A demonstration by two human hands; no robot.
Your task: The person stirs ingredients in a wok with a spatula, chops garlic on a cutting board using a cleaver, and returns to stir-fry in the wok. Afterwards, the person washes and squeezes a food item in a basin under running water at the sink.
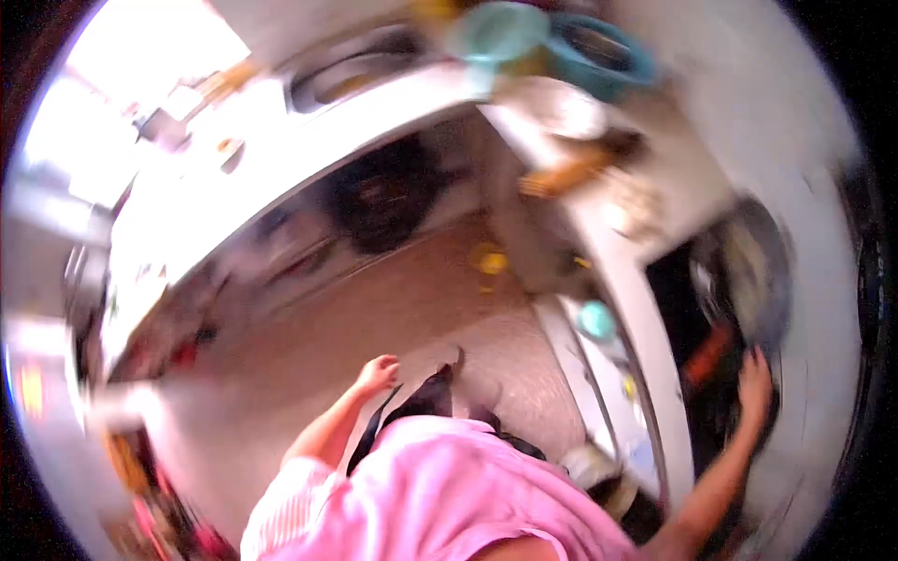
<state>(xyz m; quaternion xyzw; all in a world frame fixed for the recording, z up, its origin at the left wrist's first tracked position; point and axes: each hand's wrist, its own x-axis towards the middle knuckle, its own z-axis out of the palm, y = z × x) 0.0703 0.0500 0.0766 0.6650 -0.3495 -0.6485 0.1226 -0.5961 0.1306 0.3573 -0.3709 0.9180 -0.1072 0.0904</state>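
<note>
1. Left hand (379, 373) hangs above pinkish-brown floor (374, 309); blur obscures grip state.
2. Right hand (754, 381), grip likewise indeterminable, is near round grey pan-like object (772, 280).
3. This object lies beside white surface (687, 192).

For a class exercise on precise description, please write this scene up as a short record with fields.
Image quality: blurred
Clothing: pink shirt
Left hand: above the floor, nothing visible in it
Right hand: arm extended, near a red-orange thing; contact unclear
On the counter: blue tub beside a pale turquoise container
Below counter level: round turquoise item
</note>
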